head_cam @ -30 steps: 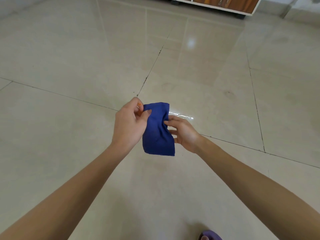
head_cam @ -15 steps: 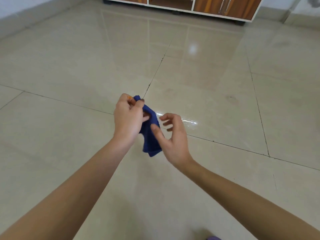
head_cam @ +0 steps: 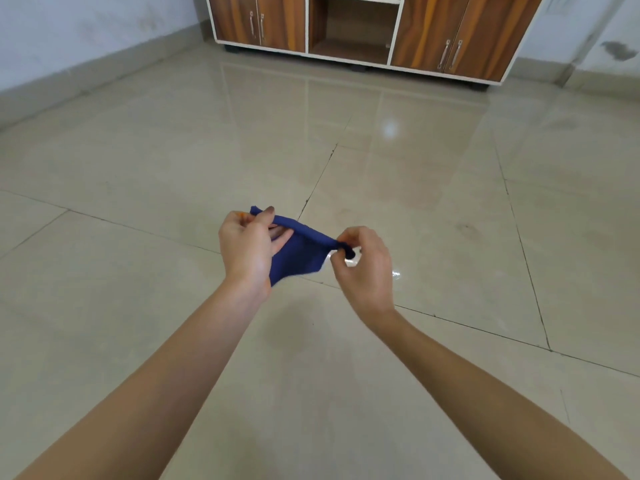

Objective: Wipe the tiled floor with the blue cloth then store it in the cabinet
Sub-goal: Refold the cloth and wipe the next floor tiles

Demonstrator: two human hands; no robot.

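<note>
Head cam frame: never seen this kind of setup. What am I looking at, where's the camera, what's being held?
There is no robot here. A person wears one wide-angle camera on the head, looking forward and down, so the two bare forearms reach in from the bottom of the picture.

The left hand and the right hand each pinch one end of a blue cloth, stretching its top edge between them in the air above the floor. The rest of the cloth hangs below that edge.

Under them is a glossy beige tiled floor with dark grout lines; a small bright wet-looking patch shines just right of the right hand.

At the far wall stands a wooden cabinet: closed doors with metal handles on either side and an open middle compartment.
</note>
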